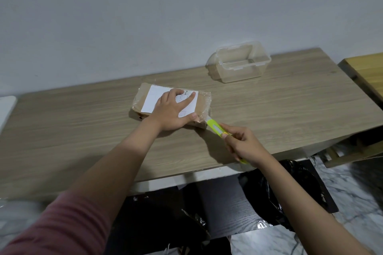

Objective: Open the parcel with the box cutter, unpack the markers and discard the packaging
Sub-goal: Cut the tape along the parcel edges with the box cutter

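Brown parcel (204, 107) under flat left hand (173, 113); right hand (245, 145) grips box cutter (216, 127) at corner.

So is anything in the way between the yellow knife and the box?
Nothing visible is. The box cutter in the right hand already reaches the parcel at its near right corner. The left hand lies flat on top, its thumb close to the blade.

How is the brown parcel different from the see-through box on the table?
The parcel is brown, taped shut and bears a white label; the plastic box is clear, open and looks empty. The left hand presses on the parcel while the right hand holds the box cutter at its corner; nothing touches the plastic box. Both rest on the table.
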